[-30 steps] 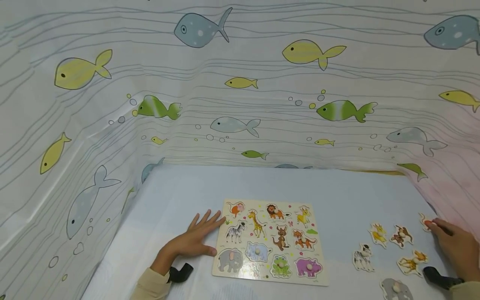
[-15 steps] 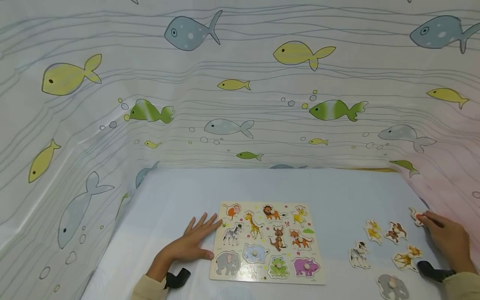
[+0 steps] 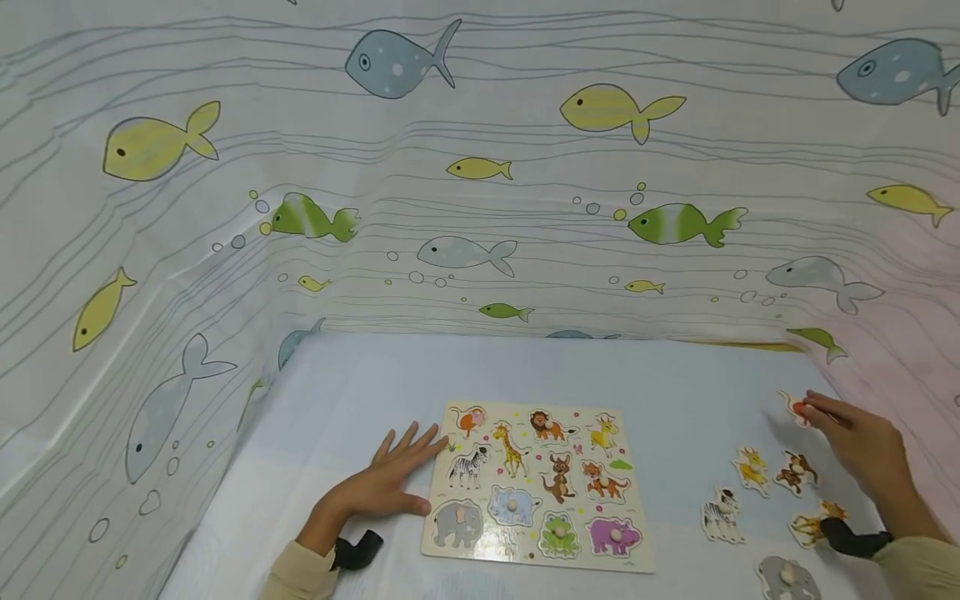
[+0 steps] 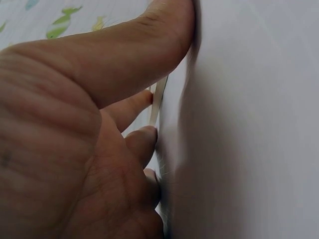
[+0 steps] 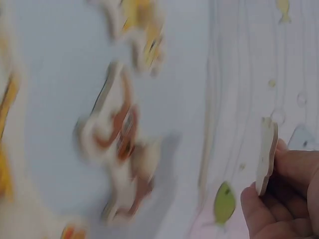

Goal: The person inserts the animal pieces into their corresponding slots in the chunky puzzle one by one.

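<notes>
My right hand [image 3: 866,446] pinches the monkey puzzle piece [image 3: 792,408], orange with a curled tail, above the right side of the table. In the right wrist view the piece [image 5: 266,155] is seen almost edge-on between thumb and fingers. My left hand [image 3: 382,486] lies with spread fingers at the left edge of the wooden animal puzzle board [image 3: 517,543]; fingertips and thumb touch that edge. Loose pieces lie near my right hand: a goat [image 3: 751,471], a kangaroo [image 3: 797,473], a zebra [image 3: 723,517], a partly covered giraffe [image 3: 808,525] and an elephant [image 3: 786,577].
Knobbed pieces, such as the frog [image 3: 558,535] and the purple hippo [image 3: 614,536], sit in the board. A pale cloth covers the table [image 3: 525,367]. Behind it and at the sides hangs a fish-patterned sheet [image 3: 562,200].
My right hand has lifted the monkey piece from the table's right edge and carried it left and away from me. The left hand stays at the board.
</notes>
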`<move>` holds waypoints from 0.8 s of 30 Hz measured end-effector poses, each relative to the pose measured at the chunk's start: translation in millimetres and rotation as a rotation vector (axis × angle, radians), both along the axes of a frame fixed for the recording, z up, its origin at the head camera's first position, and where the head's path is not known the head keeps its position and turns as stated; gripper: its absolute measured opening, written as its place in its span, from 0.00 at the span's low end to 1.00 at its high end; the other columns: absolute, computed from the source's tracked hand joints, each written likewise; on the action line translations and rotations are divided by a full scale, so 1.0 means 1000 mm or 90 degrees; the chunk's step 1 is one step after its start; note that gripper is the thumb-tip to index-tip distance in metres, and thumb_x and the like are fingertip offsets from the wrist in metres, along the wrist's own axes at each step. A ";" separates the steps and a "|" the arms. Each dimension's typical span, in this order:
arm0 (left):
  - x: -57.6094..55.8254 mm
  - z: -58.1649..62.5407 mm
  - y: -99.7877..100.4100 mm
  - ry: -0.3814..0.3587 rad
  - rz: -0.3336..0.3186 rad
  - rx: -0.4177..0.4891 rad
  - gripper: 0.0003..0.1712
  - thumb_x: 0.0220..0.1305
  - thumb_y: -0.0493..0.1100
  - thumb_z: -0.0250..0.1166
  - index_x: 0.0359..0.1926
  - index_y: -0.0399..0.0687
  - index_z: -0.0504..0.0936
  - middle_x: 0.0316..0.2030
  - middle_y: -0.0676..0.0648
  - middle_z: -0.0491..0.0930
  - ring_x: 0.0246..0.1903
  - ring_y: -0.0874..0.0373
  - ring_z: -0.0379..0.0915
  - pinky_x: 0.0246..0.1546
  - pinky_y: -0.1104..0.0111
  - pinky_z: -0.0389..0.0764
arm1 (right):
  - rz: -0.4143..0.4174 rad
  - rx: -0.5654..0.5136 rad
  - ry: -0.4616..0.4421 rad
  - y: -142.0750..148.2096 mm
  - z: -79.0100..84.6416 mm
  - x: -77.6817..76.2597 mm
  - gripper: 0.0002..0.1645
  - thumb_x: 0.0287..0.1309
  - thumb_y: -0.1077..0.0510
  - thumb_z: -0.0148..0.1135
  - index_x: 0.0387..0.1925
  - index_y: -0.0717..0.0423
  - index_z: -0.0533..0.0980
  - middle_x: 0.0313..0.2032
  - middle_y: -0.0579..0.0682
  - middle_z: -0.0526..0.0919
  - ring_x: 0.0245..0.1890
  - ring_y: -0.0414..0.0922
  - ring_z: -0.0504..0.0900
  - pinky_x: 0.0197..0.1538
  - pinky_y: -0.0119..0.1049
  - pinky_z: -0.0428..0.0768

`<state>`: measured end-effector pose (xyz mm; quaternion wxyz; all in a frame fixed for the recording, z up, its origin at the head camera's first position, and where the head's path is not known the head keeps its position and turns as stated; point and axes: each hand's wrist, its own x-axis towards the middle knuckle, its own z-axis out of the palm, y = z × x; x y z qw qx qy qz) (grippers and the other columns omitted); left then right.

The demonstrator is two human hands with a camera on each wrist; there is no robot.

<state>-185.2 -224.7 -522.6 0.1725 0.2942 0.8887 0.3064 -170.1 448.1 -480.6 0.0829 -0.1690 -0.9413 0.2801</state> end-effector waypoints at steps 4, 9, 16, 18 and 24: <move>0.000 0.000 0.000 0.001 0.000 0.001 0.58 0.52 0.59 0.72 0.79 0.54 0.53 0.80 0.42 0.43 0.78 0.35 0.25 0.73 0.36 0.23 | 0.075 0.005 0.056 -0.030 0.009 -0.007 0.36 0.67 0.36 0.56 0.63 0.58 0.75 0.62 0.35 0.73 0.65 0.34 0.74 0.51 0.53 0.78; 0.001 0.001 0.000 -0.002 0.002 -0.002 0.58 0.52 0.59 0.72 0.79 0.55 0.53 0.80 0.42 0.43 0.79 0.36 0.25 0.73 0.37 0.23 | 0.184 0.036 0.140 -0.076 0.021 -0.018 0.26 0.66 0.44 0.62 0.56 0.58 0.82 0.59 0.60 0.81 0.43 0.02 0.57 0.38 0.22 0.77; 0.002 0.003 0.001 -0.003 0.007 -0.007 0.57 0.52 0.59 0.72 0.79 0.55 0.53 0.80 0.42 0.43 0.78 0.35 0.25 0.73 0.37 0.23 | 0.303 0.003 0.207 -0.138 0.032 -0.034 0.18 0.63 0.54 0.67 0.50 0.60 0.84 0.55 0.60 0.84 0.50 0.05 0.62 0.42 0.04 0.68; 0.002 0.004 0.001 -0.004 0.006 -0.006 0.57 0.53 0.59 0.72 0.79 0.54 0.54 0.80 0.42 0.43 0.78 0.35 0.25 0.73 0.37 0.22 | 0.318 -0.010 0.208 -0.153 0.032 -0.039 0.17 0.63 0.54 0.67 0.49 0.59 0.85 0.55 0.59 0.84 0.51 0.07 0.64 0.43 0.05 0.69; 0.002 0.005 0.001 -0.008 0.006 -0.001 0.57 0.53 0.59 0.72 0.79 0.53 0.54 0.80 0.41 0.43 0.78 0.34 0.25 0.73 0.37 0.22 | 0.377 -0.035 0.216 -0.193 0.030 -0.053 0.15 0.62 0.57 0.67 0.48 0.60 0.85 0.55 0.57 0.85 0.58 0.43 0.83 0.47 0.08 0.72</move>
